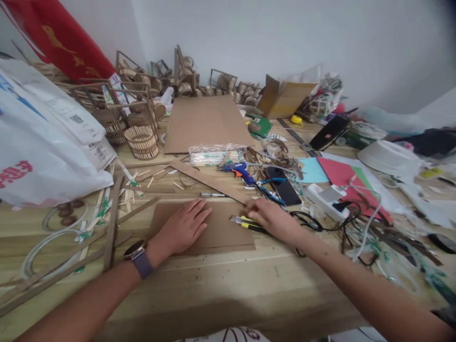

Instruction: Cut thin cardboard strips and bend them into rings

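Note:
My left hand [187, 221] lies flat on a brown cardboard sheet [221, 237], its fingers stretched out. The fingers of my right hand [272, 216] are curled round the near end of a long cardboard strip [203, 180], which slants away to the upper left. A yellow and black utility knife [247, 223] rests on the sheet's right part, with its handle running under my right hand. Just behind the sheet is a pen [213, 194].
A blue glue gun [242, 172], a black phone [284, 186] and a white power strip [327, 202] lie behind and right. Stick baskets [142, 142] and a large cardboard sheet [206, 121] stand at the back. A white plastic bag [42, 142] fills the left.

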`<state>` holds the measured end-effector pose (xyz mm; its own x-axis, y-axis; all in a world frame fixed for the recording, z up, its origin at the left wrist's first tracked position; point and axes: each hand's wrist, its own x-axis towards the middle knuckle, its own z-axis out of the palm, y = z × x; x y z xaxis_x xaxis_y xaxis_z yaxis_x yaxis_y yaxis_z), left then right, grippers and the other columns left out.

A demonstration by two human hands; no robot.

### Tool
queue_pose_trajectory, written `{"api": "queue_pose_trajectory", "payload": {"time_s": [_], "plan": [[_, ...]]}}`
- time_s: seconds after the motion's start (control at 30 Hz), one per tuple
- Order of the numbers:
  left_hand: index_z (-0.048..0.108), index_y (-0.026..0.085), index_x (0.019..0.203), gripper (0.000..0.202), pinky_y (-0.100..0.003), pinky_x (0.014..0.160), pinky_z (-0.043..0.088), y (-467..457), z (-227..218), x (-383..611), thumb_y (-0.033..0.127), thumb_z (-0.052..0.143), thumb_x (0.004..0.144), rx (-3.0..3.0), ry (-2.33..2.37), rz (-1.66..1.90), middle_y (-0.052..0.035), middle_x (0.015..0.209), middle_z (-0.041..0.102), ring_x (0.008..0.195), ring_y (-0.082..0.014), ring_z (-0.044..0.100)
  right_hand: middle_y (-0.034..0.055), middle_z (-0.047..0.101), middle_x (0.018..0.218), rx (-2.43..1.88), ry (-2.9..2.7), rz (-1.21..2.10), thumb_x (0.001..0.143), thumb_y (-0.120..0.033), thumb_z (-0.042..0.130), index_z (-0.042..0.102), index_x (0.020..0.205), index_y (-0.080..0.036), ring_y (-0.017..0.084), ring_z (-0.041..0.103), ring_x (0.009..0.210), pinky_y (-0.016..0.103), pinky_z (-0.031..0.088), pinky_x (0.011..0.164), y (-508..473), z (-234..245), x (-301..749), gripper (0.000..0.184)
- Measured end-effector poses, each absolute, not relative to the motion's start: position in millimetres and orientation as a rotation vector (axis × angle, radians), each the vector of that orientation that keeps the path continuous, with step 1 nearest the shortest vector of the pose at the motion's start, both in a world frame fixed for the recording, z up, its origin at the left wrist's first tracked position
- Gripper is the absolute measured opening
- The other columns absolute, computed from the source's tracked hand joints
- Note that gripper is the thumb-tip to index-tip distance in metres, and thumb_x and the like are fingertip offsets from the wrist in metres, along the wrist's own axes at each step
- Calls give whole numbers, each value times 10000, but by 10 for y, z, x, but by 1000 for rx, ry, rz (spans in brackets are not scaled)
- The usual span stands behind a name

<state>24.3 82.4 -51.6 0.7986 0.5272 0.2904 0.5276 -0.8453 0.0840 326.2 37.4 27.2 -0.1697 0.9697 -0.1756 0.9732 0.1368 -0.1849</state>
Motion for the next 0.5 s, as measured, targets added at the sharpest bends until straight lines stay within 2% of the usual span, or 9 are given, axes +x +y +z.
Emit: {"api": "queue_pose_trajectory", "payload": {"time_s": [0.1,0.13,0.2,0.27,0.37,0.5], "plan": [[542,114,1394,450,-474,1157,366,828,-547,246,331,325,1066,-2965,-863,-498,-166,1506,486,1410,-294,417,186,702,1033,2410,2040,-113,1031,-352,311,657,1044,-124,274,680,951,361,493,789,511,294,3676,415],[544,118,1392,445,-472,1159,365,829,-556,247,331,331,1065,-2963,-861,-507,-163,1505,488,1410,-291,418,226,692,1054,2500,1934,-29,1025,-352,311,653,1062,-94,304,674,983,385,487,797,557,289,3823,429],[544,126,1390,435,-472,1162,362,832,-572,249,332,343,1063,-2957,-860,-530,-158,1503,490,1408,-287,422,265,691,1023,2603,1760,40,986,-438,421,651,1069,-49,342,676,981,400,489,779,653,247,4070,460],[542,132,1392,431,-477,1161,364,837,-585,250,330,346,1063,-2954,-856,-543,-158,1506,486,1407,-286,423,253,707,975,2644,1659,23,916,-526,540,667,1042,-48,345,691,948,384,498,748,754,175,4232,511],[543,133,1392,432,-484,1149,380,848,-597,247,329,348,1061,-2958,-850,-543,-161,1506,484,1405,-291,425,228,727,969,2679,1581,-25,845,-593,613,683,1049,-73,326,700,931,367,505,738,894,71,4346,563],[547,144,1388,425,-479,1140,393,856,-598,248,335,362,1056,-2962,-858,-539,-153,1500,491,1391,-287,442,162,752,875,2699,1600,-121,810,-593,656,722,998,-113,267,714,812,311,505,657,992,44,4410,520]]}}
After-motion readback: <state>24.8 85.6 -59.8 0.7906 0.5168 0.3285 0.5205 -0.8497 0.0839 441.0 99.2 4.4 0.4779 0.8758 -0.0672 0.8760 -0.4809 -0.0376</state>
